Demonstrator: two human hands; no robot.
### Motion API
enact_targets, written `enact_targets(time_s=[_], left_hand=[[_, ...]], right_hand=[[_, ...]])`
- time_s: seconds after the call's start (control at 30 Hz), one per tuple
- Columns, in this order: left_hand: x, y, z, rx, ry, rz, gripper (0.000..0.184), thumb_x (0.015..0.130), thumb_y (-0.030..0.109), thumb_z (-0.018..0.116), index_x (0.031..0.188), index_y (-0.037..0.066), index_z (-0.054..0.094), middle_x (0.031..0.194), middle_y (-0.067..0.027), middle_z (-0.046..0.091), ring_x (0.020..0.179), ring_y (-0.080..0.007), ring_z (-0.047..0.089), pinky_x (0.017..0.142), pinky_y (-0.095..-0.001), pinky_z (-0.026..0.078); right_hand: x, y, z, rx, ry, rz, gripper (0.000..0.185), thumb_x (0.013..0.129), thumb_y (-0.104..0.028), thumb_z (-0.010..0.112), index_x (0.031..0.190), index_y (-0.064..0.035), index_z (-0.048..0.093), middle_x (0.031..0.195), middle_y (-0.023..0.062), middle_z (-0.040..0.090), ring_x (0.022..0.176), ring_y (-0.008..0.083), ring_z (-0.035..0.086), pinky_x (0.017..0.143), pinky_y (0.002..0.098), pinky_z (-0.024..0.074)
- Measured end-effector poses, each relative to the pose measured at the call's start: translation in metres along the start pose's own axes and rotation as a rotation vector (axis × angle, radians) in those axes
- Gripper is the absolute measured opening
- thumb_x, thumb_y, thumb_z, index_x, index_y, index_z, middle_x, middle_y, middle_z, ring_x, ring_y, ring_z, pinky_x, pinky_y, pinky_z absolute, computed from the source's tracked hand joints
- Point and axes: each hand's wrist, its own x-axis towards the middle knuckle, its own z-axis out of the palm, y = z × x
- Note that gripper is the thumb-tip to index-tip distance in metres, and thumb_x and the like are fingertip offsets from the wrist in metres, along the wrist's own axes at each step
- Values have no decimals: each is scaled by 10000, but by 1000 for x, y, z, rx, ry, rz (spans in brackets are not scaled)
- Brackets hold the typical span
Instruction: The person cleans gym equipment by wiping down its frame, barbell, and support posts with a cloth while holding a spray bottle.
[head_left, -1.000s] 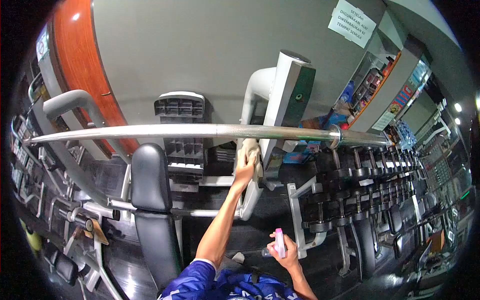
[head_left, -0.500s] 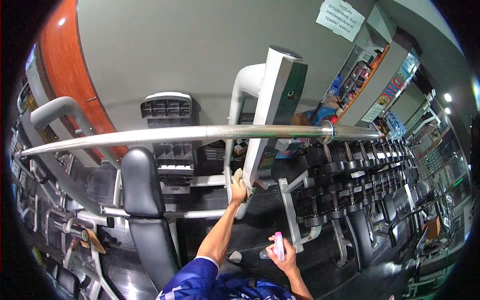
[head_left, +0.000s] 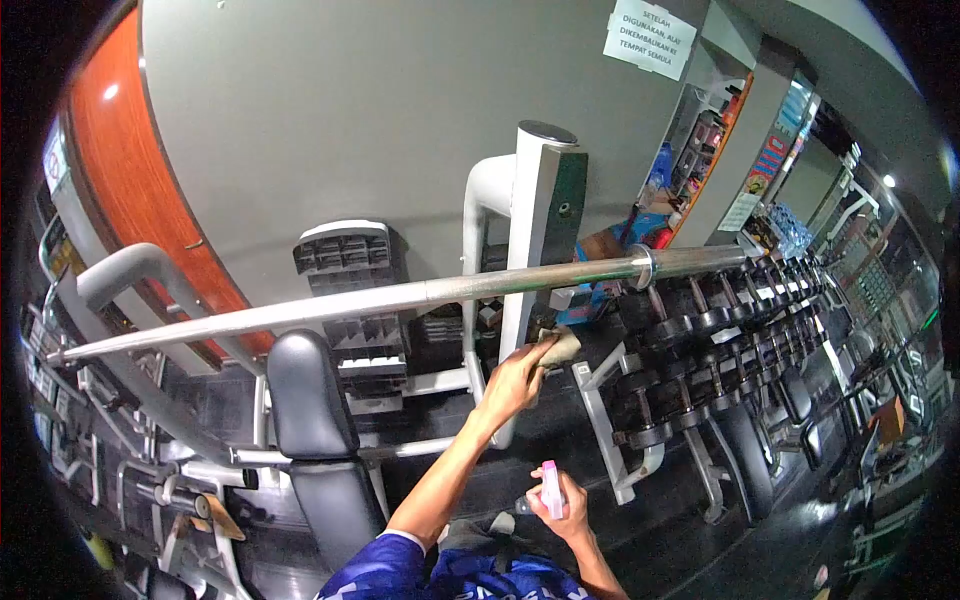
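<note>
Left hand (head_left: 512,388) grips one crumpled, soft cloth (head_left: 562,345) beside one angular metal post (head_left: 528,220), below one round metal bar (head_left: 460,289). Right hand (head_left: 570,515) grips one pink-topped plastic bottle (head_left: 551,490) near the torso.

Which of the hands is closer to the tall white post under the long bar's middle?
Left. The left hand is by the lower part of the post, holding a cloth. The right hand is farther away, near the person's body, holding a pink-topped bottle.

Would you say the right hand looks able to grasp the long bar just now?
Probably not: the right hand is wrapped around a spray bottle and sits well short of the long bar.
</note>
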Motion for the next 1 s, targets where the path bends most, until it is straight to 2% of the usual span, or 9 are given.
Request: enact_targets(time_s=[0.27, 0.37, 0.43, 0.5, 0.6, 0.7, 0.8, 0.9, 1.0], left_hand=[[-2, -1, -16, 130, -156, -54, 447, 815, -4, 569, 1251, 97, 566, 1054, -217, 655, 937, -404, 642, 816, -459, 524], [-12, 1, -41, 102, -218, -128, 425, 839, 22, 567, 1262, 47, 551, 1148, -239, 625, 1026, -406, 618, 852, -445, 519], [-29, 4, -66, -30, -371, -268, 396, 917, 113, 559, 1292, 0, 508, 1162, -259, 621, 1092, -374, 619, 930, -390, 483], [-90, -8, -61, -180, -228, -327, 445, 964, 142, 498, 1383, 13, 423, 1241, -210, 597, 1169, -297, 581, 976, -353, 447], [-134, 30, -72, -723, -256, -616, 561, 934, 111, 495, 1459, 22, 316, 1407, -127, 456, 1336, -222, 398, 1105, -335, 309], [-181, 49, -70, -794, -303, -452, 956, 706, 51, 587, 1525, 45, 94, 1507, -188, 267, 1397, -282, 283, 1140, -368, 249], [-196, 92, -93, -349, -351, -102, 1117, 609, 194, 745, 1511, 54, 101, 1445, -247, 251, 1337, -444, 278, 1126, -489, 263], [-206, 101, -99, -61, -208, -8, 972, 625, 277, 778, 1439, 33, 307, 1369, -254, 383, 1272, -455, 362, 1079, -515, 317], [-216, 110, -99, -173, -41, -148, 845, 644, 273, 774, 1363, 14, 413, 1266, -230, 491, 1163, -420, 478, 1006, -500, 391]], right_hand=[[-21, -15, 11, -26, 55, 18, 410, 772, -123, 768, 1128, -36, 584, 823, 71, 696, 728, 192, 699, 701, 323, 547], [-28, -21, 12, -2, 76, 49, 415, 775, -123, 766, 1133, -27, 579, 892, 88, 691, 721, 190, 692, 691, 321, 543], [-30, -30, 14, 18, 119, 33, 411, 781, -121, 759, 1133, -17, 574, 972, 105, 678, 712, 190, 681, 680, 316, 536], [-28, -43, 20, 145, 182, 84, 387, 806, -138, 734, 1130, -7, 568, 1038, 121, 635, 717, 206, 654, 703, 333, 525], [-24, -61, 28, 227, 165, 87, 429, 831, -174, 707, 1184, -5, 532, 1091, 161, 548, 942, 266, 579, 889, 408, 453], [-13, -77, 29, 94, 37, -26, 515, 809, -186, 727, 1228, 5, 497, 1164, 182, 470, 1074, 298, 509, 956, 421, 414], [-1, -118, 33, -200, -81, -129, 611, 705, -220, 823, 1198, -4, 533, 1180, 167, 445, 1062, 270, 512, 893, 377, 476], [-12, -129, 51, -29, -50, 55, 647, 656, -150, 832, 1200, 16, 524, 1229, 187, 406, 1053, 312, 544, 882, 382, 516], [-20, -125, 71, -83, -44, 35, 652, 625, -86, 841, 1197, 0, 540, 1233, 176, 402, 1019, 289, 579, 857, 359, 546]])
